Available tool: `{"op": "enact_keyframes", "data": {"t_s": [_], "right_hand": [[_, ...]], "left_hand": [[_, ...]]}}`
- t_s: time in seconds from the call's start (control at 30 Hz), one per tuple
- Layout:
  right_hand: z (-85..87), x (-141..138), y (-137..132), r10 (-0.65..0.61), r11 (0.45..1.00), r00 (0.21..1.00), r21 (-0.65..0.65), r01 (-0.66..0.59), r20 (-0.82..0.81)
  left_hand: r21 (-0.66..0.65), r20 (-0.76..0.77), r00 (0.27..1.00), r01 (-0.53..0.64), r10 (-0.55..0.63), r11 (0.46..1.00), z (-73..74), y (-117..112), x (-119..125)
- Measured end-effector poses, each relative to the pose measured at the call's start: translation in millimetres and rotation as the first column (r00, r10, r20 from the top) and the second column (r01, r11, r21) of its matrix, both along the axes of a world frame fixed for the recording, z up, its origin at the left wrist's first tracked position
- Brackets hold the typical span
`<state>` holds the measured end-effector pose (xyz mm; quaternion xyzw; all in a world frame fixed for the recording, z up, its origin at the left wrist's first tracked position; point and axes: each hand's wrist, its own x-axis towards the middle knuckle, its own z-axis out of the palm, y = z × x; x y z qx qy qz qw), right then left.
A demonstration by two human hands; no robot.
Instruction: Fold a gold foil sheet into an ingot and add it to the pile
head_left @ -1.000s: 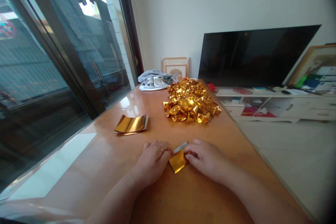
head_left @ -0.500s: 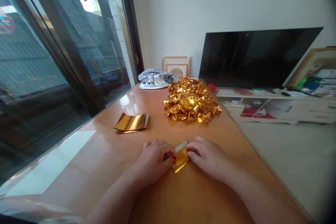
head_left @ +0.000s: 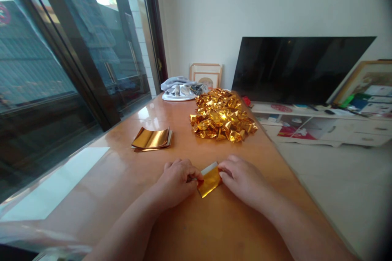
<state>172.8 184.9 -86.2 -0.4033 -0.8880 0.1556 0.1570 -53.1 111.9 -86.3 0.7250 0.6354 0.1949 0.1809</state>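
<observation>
A small folded piece of gold foil paper (head_left: 210, 180) lies on the wooden table (head_left: 214, 228) between my hands. My left hand (head_left: 177, 180) pinches its left edge with fingers curled. On the right edge my right hand (head_left: 241, 177) pinches with thumb and fingers closed. A silver strip of the paper's underside shows at its top. Farther back sits a heap of crumpled gold foil pieces (head_left: 221, 116). A flat stack of gold foil sheets (head_left: 151, 139) rests to the left.
A grey cloth bundle (head_left: 180, 89) and a picture frame (head_left: 206, 76) stand at the table's far end. A glass sliding door (head_left: 61, 57) runs along the left. To the right are a black TV (head_left: 294, 69) on a white low cabinet (head_left: 321, 126) and open floor.
Both hands have stayed on the folded gold paper, pressing it a little tighter; the paper looks slightly more compact. The camera has tilted a bit.
</observation>
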Motion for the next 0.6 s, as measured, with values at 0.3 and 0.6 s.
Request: {"op": "enact_keyframes", "data": {"t_s": [0.3,0.6], "right_hand": [[6.8,-13.1,-25.4,0.258,0.966,0.964,0.049,-0.255,-0.066],[7.3,-17.7,-30.2,0.330,0.943,0.943,0.051,-0.328,-0.050]], "left_hand": [[-0.028,0.010,1.000,-0.011,0.011,1.000,1.5,1.0,-0.7],[-0.041,-0.003,1.000,-0.028,0.028,0.999,4.2,1.3,0.7]]}}
